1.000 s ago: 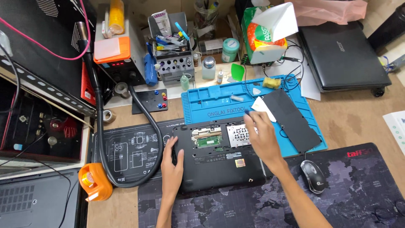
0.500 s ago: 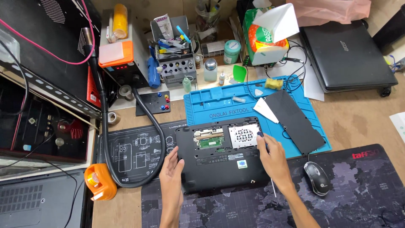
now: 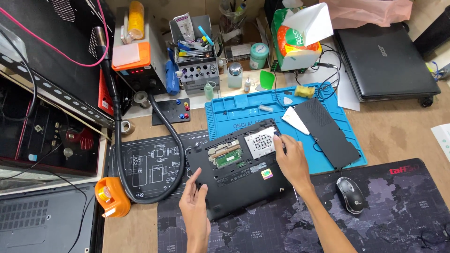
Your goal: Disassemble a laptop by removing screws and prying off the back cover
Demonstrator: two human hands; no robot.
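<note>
A black laptop (image 3: 239, 185) lies bottom up and skewed, half on the blue work mat (image 3: 234, 112). Its open bay shows a silver drive (image 3: 259, 142) and a green memory board (image 3: 228, 158). My left hand (image 3: 194, 208) grips the laptop's near left edge. My right hand (image 3: 291, 161) rests on the right side, fingertips at the drive bay's edge. A thin tool shaft (image 3: 295, 193) sticks out below its wrist. The removed black cover panel (image 3: 328, 131) and a white card (image 3: 295, 120) lie on the blue mat to the right.
A mouse (image 3: 350, 194) sits on the dark desk mat (image 3: 375, 220) right of my arm. An orange tape dispenser (image 3: 112, 197) and a looped black hose (image 3: 173, 136) lie left of the laptop. A closed laptop (image 3: 384, 56) is at the back right; tools and bottles line the back.
My right hand came back from the white card on the blue mat to the laptop's right side. The laptop has turned counterclockwise under both hands.
</note>
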